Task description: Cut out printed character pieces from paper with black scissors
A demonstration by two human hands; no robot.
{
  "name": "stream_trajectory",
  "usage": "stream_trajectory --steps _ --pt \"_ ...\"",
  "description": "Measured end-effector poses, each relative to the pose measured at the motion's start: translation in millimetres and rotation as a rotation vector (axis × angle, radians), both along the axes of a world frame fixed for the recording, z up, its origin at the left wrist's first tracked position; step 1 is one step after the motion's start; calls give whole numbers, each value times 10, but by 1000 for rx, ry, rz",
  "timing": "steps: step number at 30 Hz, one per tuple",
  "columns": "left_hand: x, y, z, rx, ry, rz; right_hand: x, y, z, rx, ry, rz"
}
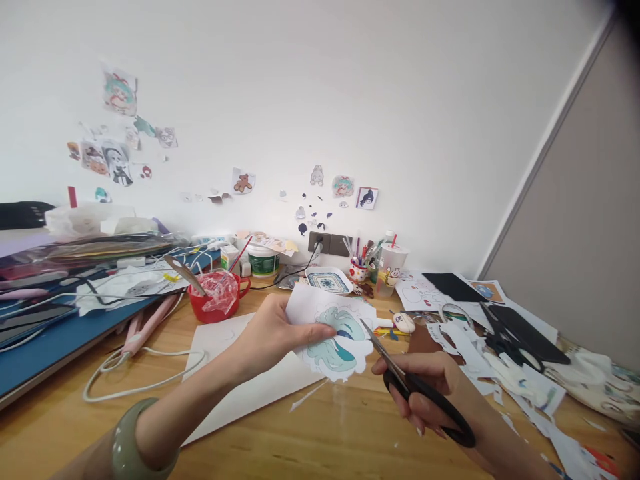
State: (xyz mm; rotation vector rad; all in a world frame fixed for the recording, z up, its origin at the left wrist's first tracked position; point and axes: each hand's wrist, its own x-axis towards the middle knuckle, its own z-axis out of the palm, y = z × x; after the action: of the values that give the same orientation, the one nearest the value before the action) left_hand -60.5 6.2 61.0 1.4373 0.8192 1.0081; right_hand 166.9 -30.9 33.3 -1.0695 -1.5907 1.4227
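My left hand (280, 331) pinches a piece of white paper (310, 303) printed with a teal, wavy drawing, thumb on top. The lower and right edges of the paper are cut in a scalloped outline. In my right hand (425, 383) is a pair of scissors (440, 407) with black handles, fingers through the loops. The blade tips lie at the right edge of the paper, close to the drawing. How far the blades are parted is hard to make out. A large white sheet (240, 380) lies on the table under my left hand.
A red cup (213, 303) stands behind my left forearm. At the back are a patterned tray (329, 280), a pen holder (359, 270) and a drink cup (391, 267). Paper scraps (525, 387) and another pair of scissors (513, 343) lie on the right. Cables and a blue board (30, 353) fill the left.
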Motion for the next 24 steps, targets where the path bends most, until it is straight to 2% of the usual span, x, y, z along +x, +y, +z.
stream_trajectory --steps 7,19,24 --pt "35 -6 -55 10 -5 28 11 5 -2 48 2 20" --pt "-26 11 58 -13 6 -72 -19 -44 45 4 -114 -19" --pt "-71 36 89 -12 62 -98 -8 -16 20 16 -144 34"
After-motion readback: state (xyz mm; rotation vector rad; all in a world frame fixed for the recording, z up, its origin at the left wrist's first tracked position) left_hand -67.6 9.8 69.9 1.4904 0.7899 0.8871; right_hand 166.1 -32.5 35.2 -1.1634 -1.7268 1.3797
